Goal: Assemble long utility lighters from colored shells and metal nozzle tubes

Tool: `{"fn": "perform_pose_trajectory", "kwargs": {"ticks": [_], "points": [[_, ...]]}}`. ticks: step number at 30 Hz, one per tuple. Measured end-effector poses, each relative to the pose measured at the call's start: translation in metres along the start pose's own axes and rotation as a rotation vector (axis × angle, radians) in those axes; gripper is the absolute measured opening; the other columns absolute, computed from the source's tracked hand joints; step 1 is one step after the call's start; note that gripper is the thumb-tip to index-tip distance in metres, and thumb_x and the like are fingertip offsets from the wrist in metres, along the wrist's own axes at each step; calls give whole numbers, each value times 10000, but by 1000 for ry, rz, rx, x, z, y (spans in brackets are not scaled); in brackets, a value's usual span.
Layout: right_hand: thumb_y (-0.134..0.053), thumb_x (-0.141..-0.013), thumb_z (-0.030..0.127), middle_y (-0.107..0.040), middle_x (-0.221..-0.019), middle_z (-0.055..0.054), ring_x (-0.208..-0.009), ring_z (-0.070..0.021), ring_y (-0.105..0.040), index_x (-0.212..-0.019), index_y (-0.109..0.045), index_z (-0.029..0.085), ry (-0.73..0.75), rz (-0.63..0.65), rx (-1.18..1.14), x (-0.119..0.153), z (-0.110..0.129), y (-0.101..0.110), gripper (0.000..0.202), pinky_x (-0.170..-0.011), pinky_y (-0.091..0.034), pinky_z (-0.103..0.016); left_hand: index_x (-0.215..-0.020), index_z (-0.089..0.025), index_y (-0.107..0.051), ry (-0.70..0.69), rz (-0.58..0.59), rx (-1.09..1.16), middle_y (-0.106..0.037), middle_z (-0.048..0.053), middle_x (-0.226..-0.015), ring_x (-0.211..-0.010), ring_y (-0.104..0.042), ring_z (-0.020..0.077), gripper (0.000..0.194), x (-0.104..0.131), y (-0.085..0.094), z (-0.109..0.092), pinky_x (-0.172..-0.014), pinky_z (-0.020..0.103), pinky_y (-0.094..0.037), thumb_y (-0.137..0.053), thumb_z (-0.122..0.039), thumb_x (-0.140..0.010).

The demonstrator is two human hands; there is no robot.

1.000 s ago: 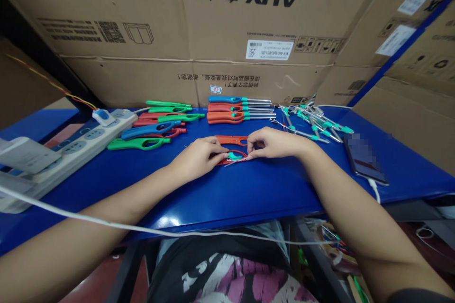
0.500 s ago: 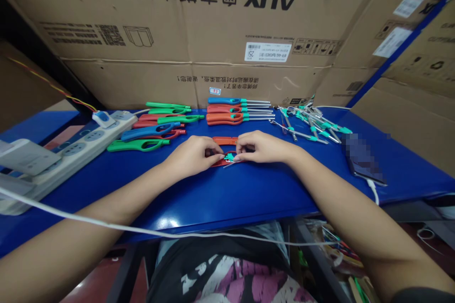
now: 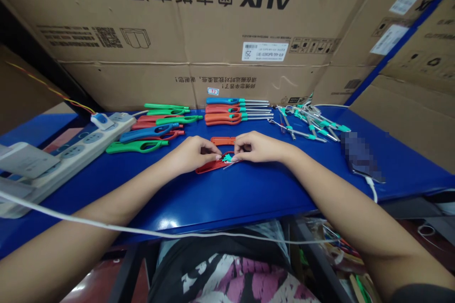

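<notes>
Between my hands a red lighter shell half [image 3: 209, 166] lies on the blue table, its hollow side up. A small green part [image 3: 227, 157] with a thin metal piece sits in it. My left hand [image 3: 199, 153] pinches at the left of the green part, thumb and finger on the red shell's edge. From the right, my right hand [image 3: 254, 147] pinches at the green part and the shell's right end. Its fingertips hide what they hold exactly. Just behind lies an orange shell piece [image 3: 222, 141], its right end hidden by my right hand.
Colourful shells [image 3: 144, 147] lie at left beside a power strip [image 3: 88, 139]. Assembled lighters [image 3: 222, 117] are behind my hands. Metal rods with green parts [image 3: 313, 125] and a phone [image 3: 360, 158] are at right. A white cable [image 3: 167, 234] crosses in front; cardboard [image 3: 159, 71] stands behind.
My left hand has shifted slightly left, uncovering more of the red shell's left end. My right hand stays at the green part. The whole view has moved a little.
</notes>
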State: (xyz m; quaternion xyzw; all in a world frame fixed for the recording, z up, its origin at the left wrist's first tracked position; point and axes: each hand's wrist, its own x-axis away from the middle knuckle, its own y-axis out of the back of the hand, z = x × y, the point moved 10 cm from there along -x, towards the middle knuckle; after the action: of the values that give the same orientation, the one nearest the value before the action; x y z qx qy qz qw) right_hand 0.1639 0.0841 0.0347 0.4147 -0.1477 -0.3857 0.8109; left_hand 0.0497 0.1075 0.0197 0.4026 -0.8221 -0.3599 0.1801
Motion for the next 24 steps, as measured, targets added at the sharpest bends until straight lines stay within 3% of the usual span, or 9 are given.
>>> {"fn": "perform_pose_trajectory", "kwargs": {"ticks": [4,7,11,16,19,21,24], "points": [[-727,-838,337,-626,-781,-24,-669,-113,-522,-758,-664,138,52,-22,28,0,4,1,224,-618,-392,-239,-886,-195,-799,-6,-19,-36,-782,42,-862,-754,-690,209,279,2,1,-3,-687,279,-498,-651,-417,-805],[-646,-905,397,-639,-807,-34,-700,-123,-551,-821,-674,147,125,-82,75,2,13,9,265,-649,-407,-241,-937,-195,-784,-92,-120,-184,-773,50,-908,-794,-692,208,286,7,9,-16,-708,285,-502,-571,-380,-890],[-509,-980,406,-696,-879,-50,-773,-152,-596,-937,-686,175,77,-344,267,10,8,47,294,-715,-413,-261,-1062,-203,-745,-299,-266,-466,-746,66,-1021,-945,-683,231,321,23,16,-51,-773,320,-518,-475,-351,-973],[-555,-912,301,-724,-881,-39,-783,-200,-637,-1083,-684,230,-358,-765,551,52,-40,122,226,-693,-417,-283,-1227,-202,-672,-590,-73,-652,-716,78,-1182,-1055,-671,235,343,40,-8,-79,-899,350,-524,-454,-333,-996],[-541,-885,250,-727,-921,-77,-893,-254,-660,-1103,-676,221,-650,-962,576,95,-71,161,258,-738,-465,-321,-1263,-208,-655,-619,-38,-693,-710,77,-1218,-1069,-675,238,365,42,-12,-78,-905,351,-530,-434,-342,-1005],[-548,-857,210,-722,-1022,-111,-989,-289,-657,-1117,-676,212,-856,-990,566,121,-94,176,290,-795,-496,-363,-1267,-212,-656,-610,-28,-699,-712,76,-1219,-1066,-681,240,366,41,-13,-76,-900,353,-538,-443,-345,-1000],[-587,-814,181,-664,-1215,-172,-1127,-342,-625,-1090,-704,191,-1136,-917,555,155,-129,186,300,-884,-512,-436,-1268,-210,-657,-592,-9,-693,-711,80,-1223,-1065,-685,246,360,40,-15,-72,-897,359,-546,-480,-338,-982]]}}
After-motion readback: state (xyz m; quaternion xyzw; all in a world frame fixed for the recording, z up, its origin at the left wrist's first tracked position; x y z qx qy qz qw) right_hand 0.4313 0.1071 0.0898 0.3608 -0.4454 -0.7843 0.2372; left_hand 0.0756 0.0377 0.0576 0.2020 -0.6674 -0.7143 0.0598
